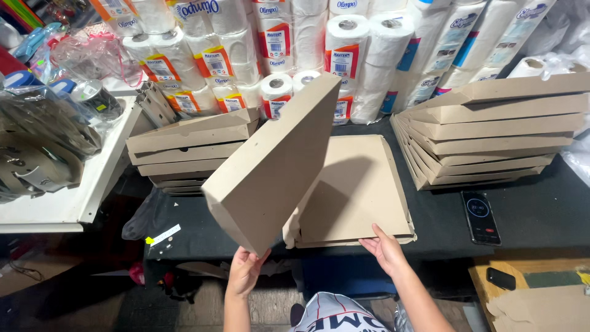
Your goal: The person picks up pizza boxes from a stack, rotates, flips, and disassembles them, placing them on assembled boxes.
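Observation:
A folded brown cardboard box (273, 169) is tilted up on one corner above the dark table (534, 215). My left hand (244, 270) grips its lowest corner from below. My right hand (386, 249) rests with fingers spread on the near edge of a pile of flat cardboard blanks (359, 184) lying on the table. The raised box hides the left part of that pile.
Stacks of folded cardboard boxes stand at the left (190, 150) and at the right (491, 129). Wrapped paper rolls (344, 49) fill the back. A phone (480, 216) lies on the table at right. A white shelf (67, 197) with bagged goods is at far left.

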